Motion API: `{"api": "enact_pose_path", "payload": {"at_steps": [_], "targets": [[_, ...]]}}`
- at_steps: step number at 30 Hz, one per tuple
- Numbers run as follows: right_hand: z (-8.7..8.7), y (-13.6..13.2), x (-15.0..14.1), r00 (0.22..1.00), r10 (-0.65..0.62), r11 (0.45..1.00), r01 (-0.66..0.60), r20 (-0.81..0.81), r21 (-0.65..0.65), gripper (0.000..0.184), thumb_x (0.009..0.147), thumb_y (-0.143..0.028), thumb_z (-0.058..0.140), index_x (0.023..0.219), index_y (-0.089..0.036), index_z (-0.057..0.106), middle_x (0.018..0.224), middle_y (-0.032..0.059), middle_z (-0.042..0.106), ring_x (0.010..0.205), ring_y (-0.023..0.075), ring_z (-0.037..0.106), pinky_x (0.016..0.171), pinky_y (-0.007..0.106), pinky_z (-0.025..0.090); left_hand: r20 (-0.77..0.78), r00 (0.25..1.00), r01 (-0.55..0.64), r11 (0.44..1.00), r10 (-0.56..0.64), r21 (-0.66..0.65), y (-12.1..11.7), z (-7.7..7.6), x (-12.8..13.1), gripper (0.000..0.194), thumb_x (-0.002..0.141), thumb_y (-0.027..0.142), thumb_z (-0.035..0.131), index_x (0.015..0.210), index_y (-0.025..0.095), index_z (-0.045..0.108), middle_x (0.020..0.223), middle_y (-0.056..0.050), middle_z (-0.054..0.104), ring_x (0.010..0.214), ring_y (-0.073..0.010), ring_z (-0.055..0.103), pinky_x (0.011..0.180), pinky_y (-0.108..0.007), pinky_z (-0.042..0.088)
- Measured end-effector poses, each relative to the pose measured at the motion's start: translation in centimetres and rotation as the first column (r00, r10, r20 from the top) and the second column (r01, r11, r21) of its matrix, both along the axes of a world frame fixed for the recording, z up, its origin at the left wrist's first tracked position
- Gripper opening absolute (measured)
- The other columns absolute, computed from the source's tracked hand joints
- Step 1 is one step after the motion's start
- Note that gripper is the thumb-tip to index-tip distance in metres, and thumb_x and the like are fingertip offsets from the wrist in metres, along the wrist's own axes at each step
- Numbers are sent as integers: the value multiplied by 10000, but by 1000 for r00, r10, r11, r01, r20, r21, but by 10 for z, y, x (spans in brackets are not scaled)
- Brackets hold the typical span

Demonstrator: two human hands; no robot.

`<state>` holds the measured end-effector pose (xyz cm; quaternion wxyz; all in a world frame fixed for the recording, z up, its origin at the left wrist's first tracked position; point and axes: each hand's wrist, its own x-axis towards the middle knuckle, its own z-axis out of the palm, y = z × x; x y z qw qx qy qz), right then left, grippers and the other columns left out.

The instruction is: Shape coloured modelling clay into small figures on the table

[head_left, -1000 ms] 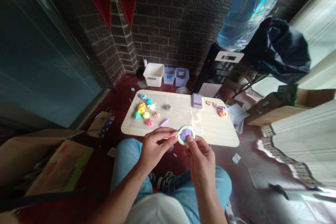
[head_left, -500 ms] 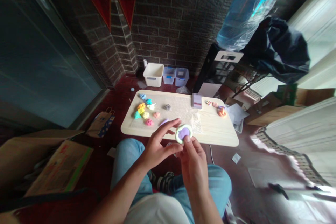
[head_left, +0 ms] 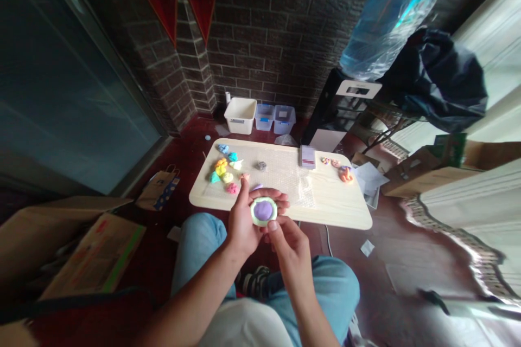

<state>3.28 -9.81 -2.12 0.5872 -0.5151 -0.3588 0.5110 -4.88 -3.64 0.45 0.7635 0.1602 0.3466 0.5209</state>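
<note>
A round, flat disc of modelling clay, purple in the middle with a pale green rim, is held over the table's near edge. My left hand cradles it from the left, fingers stretched behind it and thumb pointing up. At the lower right of its rim, my right hand pinches it between thumb and fingers. Just beyond my left fingers, a bit of purple clay lies on the table, partly hidden. Lumps of clay in yellow, pink, green and blue sit at the left.
The pale table carries a bubble-wrap sheet, a grey clay lump, a small card-like box and orange clay. Behind stand plastic bins and a water dispenser. Cardboard boxes flank me.
The clay disc has moved left and slightly down, into my left hand, which has turned to support it from behind. My right hand keeps its pinch on the rim.
</note>
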Motion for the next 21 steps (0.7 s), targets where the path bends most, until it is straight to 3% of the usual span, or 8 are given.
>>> {"api": "enact_pose_path", "payload": {"at_steps": [3, 6, 10, 13, 16, 19, 21], "targets": [[-3, -1, 13, 979, -103, 994, 95, 178, 55, 252, 818, -440, 711, 893, -200, 694, 788, 15, 682, 690, 138, 576, 628, 249, 449, 36, 999, 4, 997, -1, -74, 7, 4, -5, 675, 949, 586, 385, 714, 66, 745, 760, -165, 771, 672, -223, 733, 652, -312, 577], [-2, -1, 17, 959, -125, 987, 94, 253, 132, 283, 803, -373, 743, 1033, -231, 661, 836, 13, 686, 718, 150, 605, 639, 260, 479, 39, 999, 1, 998, 1, -59, 9, 3, -6, 701, 951, 594, 373, 715, 63, 766, 839, -171, 784, 764, -222, 740, 755, -309, 578], [3, 5, 9, 999, 27, 997, -26, -20, 72, 295, 803, -395, 736, 1028, -224, 653, 867, 21, 685, 704, 138, 586, 579, 237, 472, -54, 995, 88, 996, -88, -10, 6, -2, -4, 720, 924, 644, 385, 746, 75, 788, 1000, -163, 781, 922, -219, 716, 817, -251, 541], [3, 9, 5, 978, 18, 1000, -16, -207, 15, 262, 780, -387, 764, 947, -200, 683, 808, 4, 664, 627, 99, 522, 530, 205, 439, -134, 977, 176, 981, -164, 83, 4, -6, -5, 720, 915, 676, 371, 865, 100, 800, 1104, -143, 761, 1032, -220, 677, 863, -238, 508], [-1, 9, 7, 963, -54, 999, 53, -263, -11, 235, 779, -366, 777, 923, -198, 697, 786, -6, 657, 608, 85, 512, 537, 199, 442, -229, 971, 137, 951, -73, 276, 3, -11, -12, 672, 934, 658, 347, 991, 153, 786, 1069, -108, 769, 1027, -208, 663, 900, -265, 486], [-4, 8, 10, 956, -100, 995, 101, -276, -12, 230, 782, -362, 779, 929, -205, 696, 828, 3, 671, 632, 91, 534, 555, 209, 466, -395, 917, 139, 884, 55, 447, 4, -16, -24, 393, 903, 520, 569, 944, 196, 787, 971, -61, 776, 931, -187, 671, 865, -267, 485], [-4, 7, 10, 956, -105, 994, 108, -274, -5, 227, 782, -359, 780, 930, -210, 694, 825, 1, 671, 633, 94, 540, 561, 214, 473, -481, 874, 198, 853, 69, 483, 5, -17, -31, 233, 850, 406, 687, 936, 214, 786, 952, -42, 771, 928, -187, 672, 855, -265, 488]]}}
